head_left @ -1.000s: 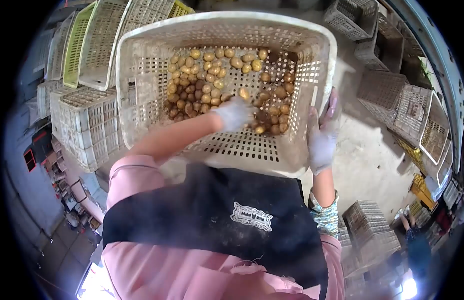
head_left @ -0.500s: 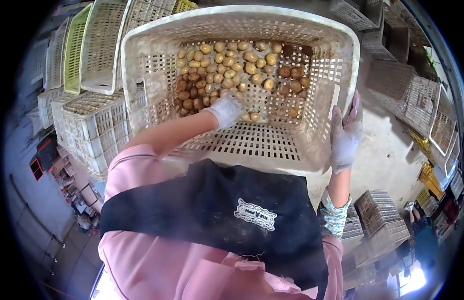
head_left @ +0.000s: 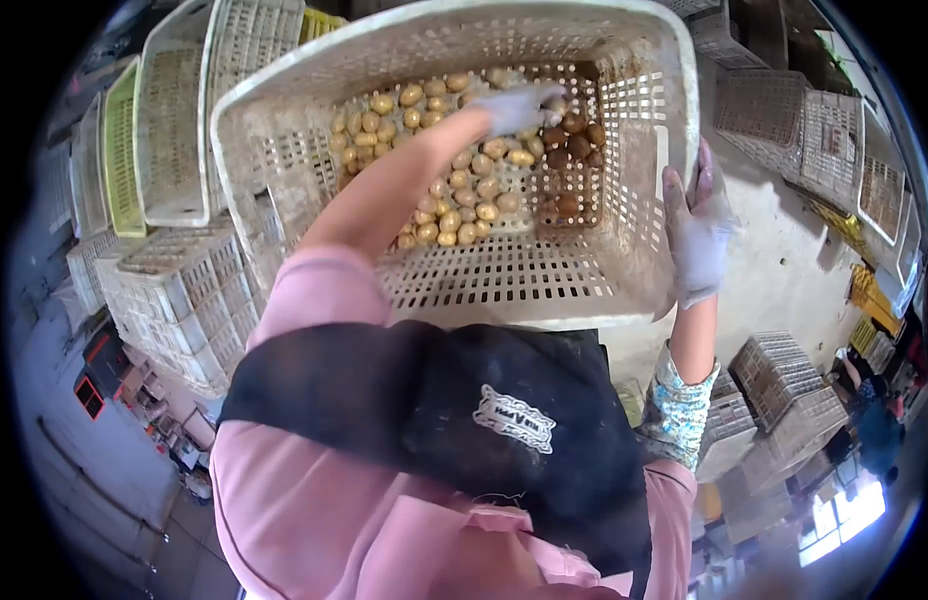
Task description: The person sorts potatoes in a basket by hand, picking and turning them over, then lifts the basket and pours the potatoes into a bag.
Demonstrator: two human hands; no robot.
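A large off-white plastic crate (head_left: 649, 25) with slotted walls stands in front of me. Across its floor lie many small oval tan-yellow pieces of produce (head_left: 464, 190) that look like potatoes, with darker brown ones (head_left: 574, 140) on the right side. My left hand (head_left: 519, 108), in a whitish glove, reaches over the produce at the far middle-right of the crate; motion smears its fingers, so I cannot tell what is under them. My right hand (head_left: 699, 235), gloved too, grips the crate's right rim, thumb on the inner side and fingers outside.
Stacked white crates (head_left: 184, 300) stand at the left, with a lime-green crate (head_left: 124, 150) among upright ones. More crates (head_left: 834, 160) line the right. Other stacks (head_left: 789, 385) stand lower right, near a person (head_left: 874, 430). Pale concrete floor (head_left: 754, 270) shows beside my right hand.
My left hand has moved from the crate's near-middle to the far right, over the produce. The pieces look spread differently, nearer the front. My right hand stays on the rim.
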